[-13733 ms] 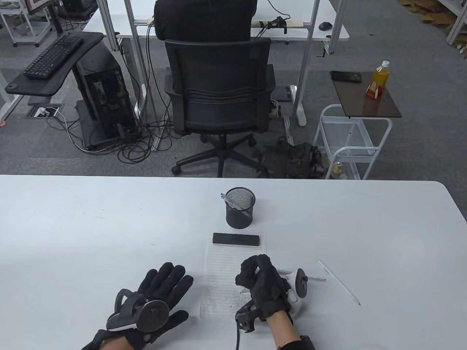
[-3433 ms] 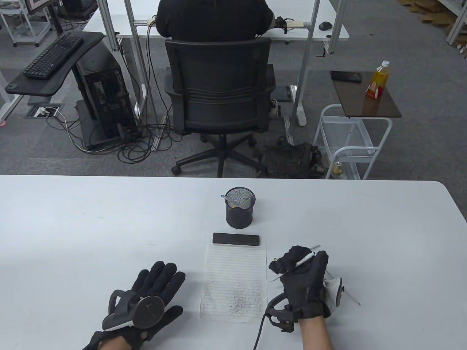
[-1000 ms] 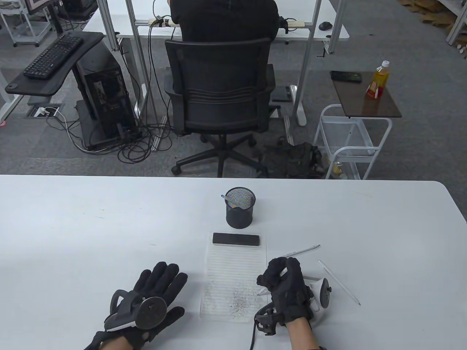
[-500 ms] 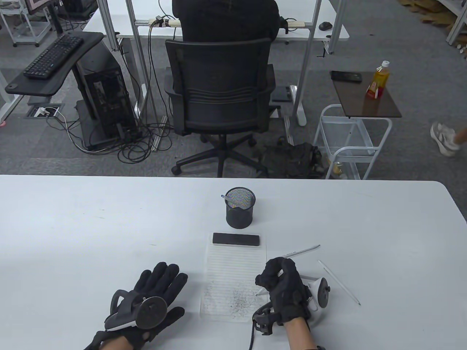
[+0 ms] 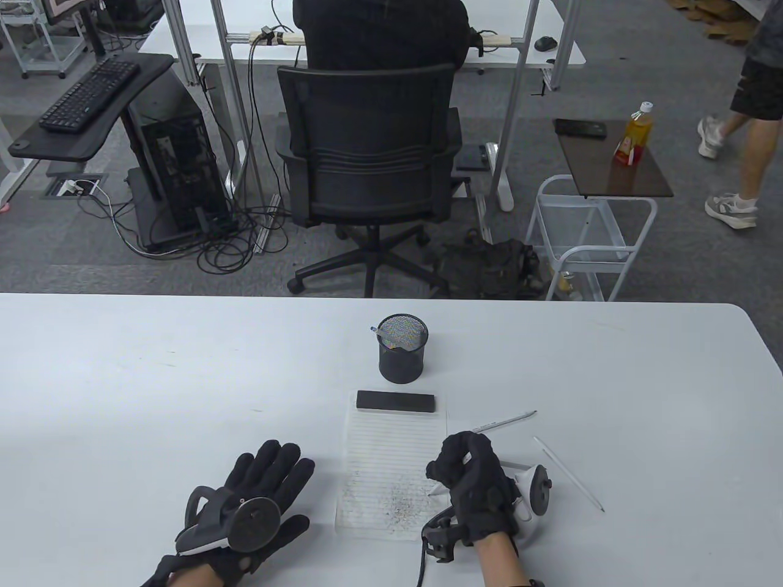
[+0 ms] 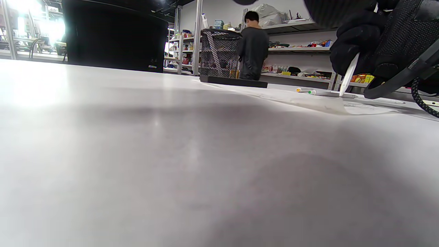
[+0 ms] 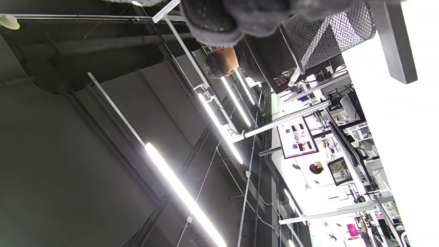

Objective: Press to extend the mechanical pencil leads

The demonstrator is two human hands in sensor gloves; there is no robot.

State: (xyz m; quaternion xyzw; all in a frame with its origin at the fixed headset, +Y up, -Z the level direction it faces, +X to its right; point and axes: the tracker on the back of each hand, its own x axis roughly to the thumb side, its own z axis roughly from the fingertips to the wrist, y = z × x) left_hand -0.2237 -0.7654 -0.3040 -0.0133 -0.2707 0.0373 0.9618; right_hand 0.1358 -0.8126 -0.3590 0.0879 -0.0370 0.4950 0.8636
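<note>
My right hand (image 5: pixel 470 483) grips a white mechanical pencil (image 5: pixel 438 488) in a closed fist, tip pointing down at the right edge of the lined paper (image 5: pixel 391 452). The left wrist view shows that pencil (image 6: pixel 347 75) hanging from the right hand's fingers (image 6: pixel 346 51), its tip at the paper. My left hand (image 5: pixel 257 489) lies flat and spread on the table, empty. Two more pencils lie on the table: a silver one (image 5: pixel 511 419) just beyond the right hand and a white one (image 5: pixel 569 474) to its right.
A black mesh pen cup (image 5: pixel 402 348) with a pen inside stands beyond the paper. A black bar (image 5: pixel 396 402) lies across the paper's top edge. Dark pencil marks cover the paper's lower part (image 5: pixel 397 501). The table's far edge (image 5: pixel 367 298) is behind the cup.
My right hand has shifted slightly left with the pencil over the paper's edge. The left hand has not moved. A person walks by in the background at the right.
</note>
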